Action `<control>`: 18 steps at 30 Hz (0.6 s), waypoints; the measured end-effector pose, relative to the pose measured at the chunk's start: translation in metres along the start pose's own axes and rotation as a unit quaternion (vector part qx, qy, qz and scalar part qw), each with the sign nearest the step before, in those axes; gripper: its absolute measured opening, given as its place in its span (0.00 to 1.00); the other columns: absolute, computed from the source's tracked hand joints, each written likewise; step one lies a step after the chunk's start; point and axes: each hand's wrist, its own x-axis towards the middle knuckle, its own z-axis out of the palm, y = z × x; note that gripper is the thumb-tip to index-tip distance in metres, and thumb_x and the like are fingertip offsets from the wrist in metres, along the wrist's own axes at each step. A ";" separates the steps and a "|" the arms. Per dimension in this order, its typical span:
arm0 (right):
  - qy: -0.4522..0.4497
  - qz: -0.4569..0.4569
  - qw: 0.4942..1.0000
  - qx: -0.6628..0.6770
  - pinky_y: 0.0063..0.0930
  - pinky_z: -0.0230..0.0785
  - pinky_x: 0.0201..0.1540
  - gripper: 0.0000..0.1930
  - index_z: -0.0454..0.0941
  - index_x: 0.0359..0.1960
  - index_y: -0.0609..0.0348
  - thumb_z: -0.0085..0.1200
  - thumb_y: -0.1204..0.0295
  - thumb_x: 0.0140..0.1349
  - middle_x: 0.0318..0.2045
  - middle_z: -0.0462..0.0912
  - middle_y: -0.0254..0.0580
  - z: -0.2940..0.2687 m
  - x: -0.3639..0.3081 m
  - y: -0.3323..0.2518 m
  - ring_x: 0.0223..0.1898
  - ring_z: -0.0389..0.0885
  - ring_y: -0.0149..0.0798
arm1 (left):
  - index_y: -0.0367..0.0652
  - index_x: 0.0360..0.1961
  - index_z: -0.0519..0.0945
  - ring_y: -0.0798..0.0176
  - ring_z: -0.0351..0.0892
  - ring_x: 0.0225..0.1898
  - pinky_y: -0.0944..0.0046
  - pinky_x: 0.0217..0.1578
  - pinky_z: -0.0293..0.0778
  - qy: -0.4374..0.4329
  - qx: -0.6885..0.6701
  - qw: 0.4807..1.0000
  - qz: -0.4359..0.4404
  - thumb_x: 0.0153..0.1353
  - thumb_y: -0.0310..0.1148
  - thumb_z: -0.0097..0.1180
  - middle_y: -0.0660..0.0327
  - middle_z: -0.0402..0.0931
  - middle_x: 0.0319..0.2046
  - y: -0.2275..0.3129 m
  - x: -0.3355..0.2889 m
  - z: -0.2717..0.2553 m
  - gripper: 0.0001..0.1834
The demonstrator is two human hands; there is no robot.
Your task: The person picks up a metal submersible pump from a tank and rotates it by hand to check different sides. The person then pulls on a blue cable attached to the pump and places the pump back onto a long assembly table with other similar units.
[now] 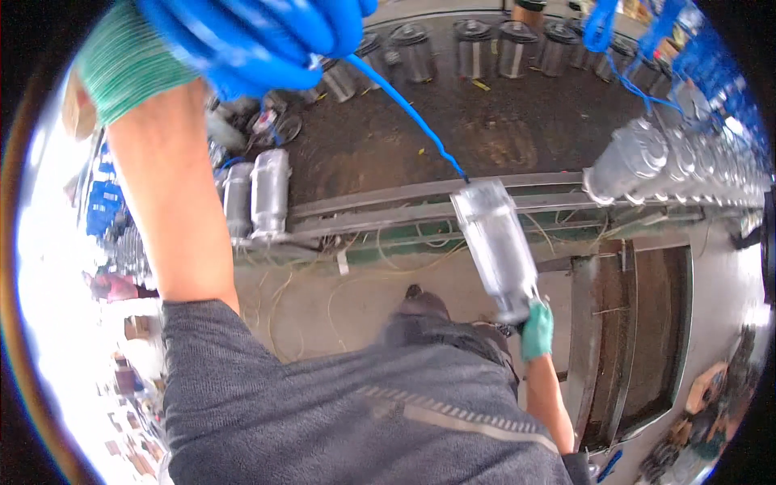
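Note:
My left arm reaches up at the upper left, its green knit glove (133,65) beside a thick bundle of blue cable (259,36). That hand is closed on the bundle, and the loops hide most of its fingers. A single blue strand runs down from the bundle into the end of a silver metal cylinder (497,246), which looks like a motor or pump body. Low on the right, my right hand (537,330), also in a green glove, grips the cylinder's near end. The cylinder is tilted, held in front of the bench's near edge and slightly blurred.
Dark-lidded metal cylinders (411,52) line the far side of the dark workbench (364,149). More silver cylinders (630,162) stand along the right, with blue cable coils above. Two stand at the left edge (269,194). A metal frame (638,339) is at the lower right.

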 end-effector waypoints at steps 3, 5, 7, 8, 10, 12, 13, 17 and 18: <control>-0.082 0.083 0.993 0.021 0.30 0.71 0.24 0.13 0.81 0.43 0.55 0.53 0.59 0.70 0.29 0.80 0.32 0.127 0.024 0.024 0.24 0.78 0.31 | 0.37 0.46 0.79 0.59 0.84 0.27 0.60 0.29 0.86 0.045 0.082 0.995 0.026 0.66 0.45 0.60 0.56 0.82 0.30 0.038 -0.004 -0.041 0.20; -0.104 0.113 0.986 0.059 0.31 0.69 0.19 0.12 0.81 0.43 0.53 0.54 0.59 0.70 0.27 0.80 0.33 0.188 0.039 0.031 0.20 0.77 0.33 | 0.38 0.45 0.79 0.59 0.85 0.24 0.60 0.27 0.87 0.052 0.089 0.994 0.031 0.66 0.46 0.60 0.56 0.82 0.29 0.031 0.000 -0.071 0.20; -0.121 0.168 0.974 0.096 0.32 0.70 0.20 0.12 0.82 0.46 0.48 0.56 0.56 0.70 0.28 0.80 0.33 0.256 0.041 0.045 0.21 0.77 0.33 | 0.38 0.44 0.79 0.59 0.85 0.23 0.60 0.25 0.87 0.057 0.118 0.990 0.044 0.66 0.46 0.60 0.56 0.83 0.28 0.044 -0.002 -0.101 0.20; -0.136 0.180 0.968 0.108 0.33 0.72 0.21 0.12 0.82 0.46 0.47 0.56 0.56 0.70 0.30 0.81 0.33 0.286 0.040 0.053 0.22 0.78 0.34 | 0.39 0.44 0.78 0.59 0.85 0.23 0.60 0.25 0.87 0.055 0.133 0.988 0.058 0.66 0.45 0.60 0.57 0.82 0.28 0.051 -0.006 -0.123 0.19; -0.158 0.212 0.956 0.129 0.34 0.75 0.23 0.12 0.82 0.47 0.45 0.56 0.56 0.70 0.32 0.83 0.33 0.351 0.019 0.061 0.25 0.81 0.34 | 0.40 0.43 0.78 0.59 0.85 0.23 0.60 0.24 0.87 0.055 0.160 0.983 0.067 0.66 0.44 0.61 0.57 0.82 0.28 0.071 -0.013 -0.149 0.18; -0.184 0.242 0.945 0.120 0.35 0.80 0.28 0.10 0.82 0.46 0.42 0.58 0.56 0.70 0.36 0.85 0.32 0.405 0.001 0.079 0.31 0.84 0.35 | 0.40 0.43 0.77 0.58 0.86 0.24 0.58 0.25 0.87 0.084 0.181 0.979 0.047 0.66 0.44 0.61 0.56 0.82 0.29 0.092 -0.021 -0.167 0.17; -0.169 0.251 0.939 0.163 0.36 0.81 0.30 0.10 0.81 0.46 0.43 0.58 0.57 0.70 0.37 0.85 0.32 0.426 0.009 0.085 0.33 0.85 0.35 | 0.40 0.43 0.77 0.58 0.86 0.24 0.58 0.25 0.88 0.090 0.166 0.981 0.038 0.66 0.43 0.61 0.56 0.83 0.29 0.087 -0.020 -0.177 0.17; -0.153 0.261 0.937 0.173 0.35 0.84 0.34 0.11 0.80 0.48 0.43 0.58 0.57 0.71 0.37 0.84 0.30 0.505 -0.031 0.106 0.36 0.85 0.34 | 0.38 0.46 0.76 0.57 0.87 0.27 0.58 0.28 0.88 0.118 0.177 0.977 -0.032 0.65 0.42 0.62 0.54 0.83 0.32 0.101 -0.031 -0.221 0.19; -0.161 0.255 0.937 0.175 0.34 0.85 0.34 0.11 0.79 0.49 0.43 0.58 0.57 0.71 0.37 0.84 0.30 0.514 -0.020 0.116 0.36 0.84 0.32 | 0.38 0.47 0.75 0.57 0.87 0.27 0.59 0.29 0.88 0.129 0.157 0.976 -0.075 0.65 0.42 0.63 0.53 0.83 0.32 0.095 -0.030 -0.231 0.19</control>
